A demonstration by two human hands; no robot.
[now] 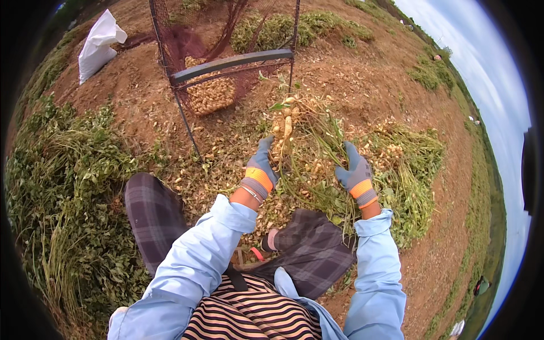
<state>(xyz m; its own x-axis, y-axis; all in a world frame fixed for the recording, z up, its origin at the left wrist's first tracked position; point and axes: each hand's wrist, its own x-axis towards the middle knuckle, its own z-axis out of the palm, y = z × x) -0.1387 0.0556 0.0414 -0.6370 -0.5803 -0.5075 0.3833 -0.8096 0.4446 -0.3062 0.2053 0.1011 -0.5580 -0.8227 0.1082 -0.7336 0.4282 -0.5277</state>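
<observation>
A bundle of peanut plants [327, 135] spans the space between my hands, its pale pods clustered at the upper left end and green stems trailing down. My left hand [262, 165], in a grey-blue glove with an orange band, is beside the peanut pods [287, 126]. Its visible fingers stretch upward, and the side toward the pods is partly hidden. On the other side, my right hand [356, 171], gloved alike, is closed on the stems. Its thumb and fingers bend around them.
Ahead stands a frame with dark red netting [232, 63], with a heap of picked peanuts [209, 90] at its base. A white sack [101, 48] stands at far left. Pulled plants lie in piles on the left [68, 187] and right [411, 175]. My knees flank the litter-strewn soil.
</observation>
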